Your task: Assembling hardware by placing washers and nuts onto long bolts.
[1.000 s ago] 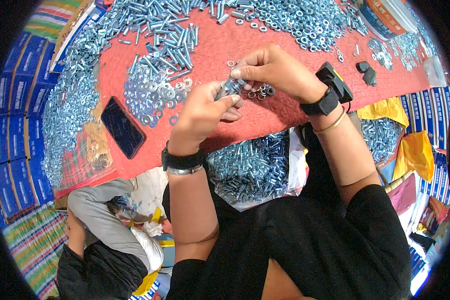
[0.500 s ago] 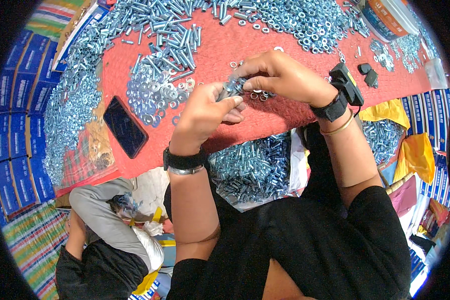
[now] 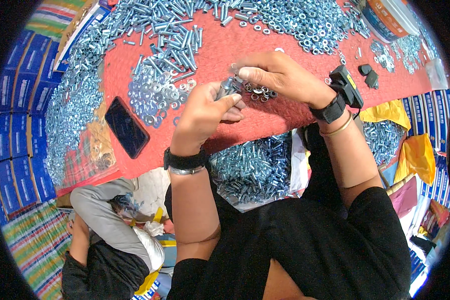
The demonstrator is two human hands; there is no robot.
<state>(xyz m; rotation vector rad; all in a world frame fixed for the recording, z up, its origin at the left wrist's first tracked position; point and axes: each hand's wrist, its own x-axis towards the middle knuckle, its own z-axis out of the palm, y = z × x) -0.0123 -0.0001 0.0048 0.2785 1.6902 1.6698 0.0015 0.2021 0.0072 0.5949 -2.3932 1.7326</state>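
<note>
My left hand (image 3: 205, 107) is closed round several silvery metal bolts (image 3: 227, 89), their ends poking up between thumb and fingers. Close beside them is my right hand (image 3: 272, 75), back upward, its thumb stretched toward the bolts. Its fingertips are smeared by motion, so whether they pinch anything does not show. Under the right palm lies a small group of spring washers (image 3: 260, 93) on the red cloth (image 3: 280, 115). Left of my left hand, flat washers (image 3: 152, 95) are spread out, with a heap of long bolts (image 3: 177, 50) just behind them.
Nuts (image 3: 310, 25) are piled at the back. A dark phone (image 3: 127, 127) lies on the left. A bag of bolts (image 3: 255, 167) sits below the table edge. A plastic tub (image 3: 385, 20) stands far right. Another person's grey-trousered leg (image 3: 110, 215) is at lower left.
My right hand's fingers have lifted slightly away from the bolts, and the thumb has risen. My left hand stays in place, still closed on the bolts.
</note>
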